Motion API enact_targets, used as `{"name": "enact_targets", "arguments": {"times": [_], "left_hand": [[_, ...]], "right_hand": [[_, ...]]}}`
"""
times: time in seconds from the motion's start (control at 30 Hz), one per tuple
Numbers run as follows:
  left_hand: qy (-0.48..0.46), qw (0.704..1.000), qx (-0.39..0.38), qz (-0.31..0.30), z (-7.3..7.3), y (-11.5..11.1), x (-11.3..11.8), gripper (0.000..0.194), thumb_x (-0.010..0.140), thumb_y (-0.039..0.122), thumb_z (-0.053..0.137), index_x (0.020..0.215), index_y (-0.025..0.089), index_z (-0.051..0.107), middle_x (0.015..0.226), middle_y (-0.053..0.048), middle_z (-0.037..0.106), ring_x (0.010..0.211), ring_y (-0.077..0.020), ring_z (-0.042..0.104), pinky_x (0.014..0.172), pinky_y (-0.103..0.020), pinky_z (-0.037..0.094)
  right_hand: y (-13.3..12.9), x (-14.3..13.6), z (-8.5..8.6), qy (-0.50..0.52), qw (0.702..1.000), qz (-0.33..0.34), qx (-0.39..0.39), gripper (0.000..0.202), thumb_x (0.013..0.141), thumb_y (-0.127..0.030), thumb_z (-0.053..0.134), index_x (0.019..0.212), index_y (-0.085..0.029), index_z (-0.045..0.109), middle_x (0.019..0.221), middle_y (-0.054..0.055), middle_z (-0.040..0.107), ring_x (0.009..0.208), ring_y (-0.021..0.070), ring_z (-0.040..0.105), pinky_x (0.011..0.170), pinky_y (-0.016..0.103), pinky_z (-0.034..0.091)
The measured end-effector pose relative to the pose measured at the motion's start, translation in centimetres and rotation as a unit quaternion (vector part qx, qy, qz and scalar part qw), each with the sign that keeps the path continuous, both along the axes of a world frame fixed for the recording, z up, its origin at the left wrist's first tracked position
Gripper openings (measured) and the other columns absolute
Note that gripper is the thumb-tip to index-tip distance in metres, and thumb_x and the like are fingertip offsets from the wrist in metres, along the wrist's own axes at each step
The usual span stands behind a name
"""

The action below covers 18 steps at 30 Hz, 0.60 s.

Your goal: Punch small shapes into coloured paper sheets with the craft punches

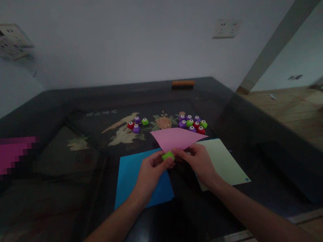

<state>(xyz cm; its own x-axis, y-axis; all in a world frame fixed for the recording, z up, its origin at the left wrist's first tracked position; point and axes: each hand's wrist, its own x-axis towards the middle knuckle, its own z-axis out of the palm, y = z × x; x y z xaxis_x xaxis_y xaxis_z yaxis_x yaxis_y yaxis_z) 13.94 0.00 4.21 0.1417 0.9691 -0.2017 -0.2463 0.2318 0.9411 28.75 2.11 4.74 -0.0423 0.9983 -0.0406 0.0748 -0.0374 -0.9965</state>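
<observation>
My left hand (150,171) is closed around a small lime-green plastic piece (168,156). It looks like the green eyeball-topped pieces on the table, but the fingers cover part of it. My right hand (199,161) pinches the near corner of a pink sheet of paper (177,137), right beside the green piece. Whether the piece touches the paper I cannot tell. Beneath my left hand lies a blue sheet (129,176), and a pale green sheet (224,161) with a small heart mark lies under and right of my right hand.
On the dark glossy table (86,198), a small group of red, purple and green eyeball pieces (136,128) stands back left. A larger cluster (189,123) stands behind the pink sheet. A brown bar (183,83) lies by the wall. A blurred pink patch (7,156) shows far left.
</observation>
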Motion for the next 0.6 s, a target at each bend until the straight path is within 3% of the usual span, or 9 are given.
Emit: {"name": "enact_targets", "arguments": {"times": [0.6], "left_hand": [[0.002, 1.000, -0.003, -0.002, -0.18, 0.07, 0.01, 0.030, 0.070, 0.030, 0.074, 0.096, 0.015, 0.071, 0.087, -0.006, 0.073, 0.077, -0.0171, 0.063, 0.074, -0.027, 0.047]], "right_hand": [[-0.25, 0.02, 0.34, 0.017, 1.000, 0.001, -0.002, 0.021, 0.069, -0.035, 0.072, 0.068, -0.014, 0.071, 0.064, 0.006, 0.071, 0.058, 0.0189, 0.065, 0.053, 0.027, 0.050]]}}
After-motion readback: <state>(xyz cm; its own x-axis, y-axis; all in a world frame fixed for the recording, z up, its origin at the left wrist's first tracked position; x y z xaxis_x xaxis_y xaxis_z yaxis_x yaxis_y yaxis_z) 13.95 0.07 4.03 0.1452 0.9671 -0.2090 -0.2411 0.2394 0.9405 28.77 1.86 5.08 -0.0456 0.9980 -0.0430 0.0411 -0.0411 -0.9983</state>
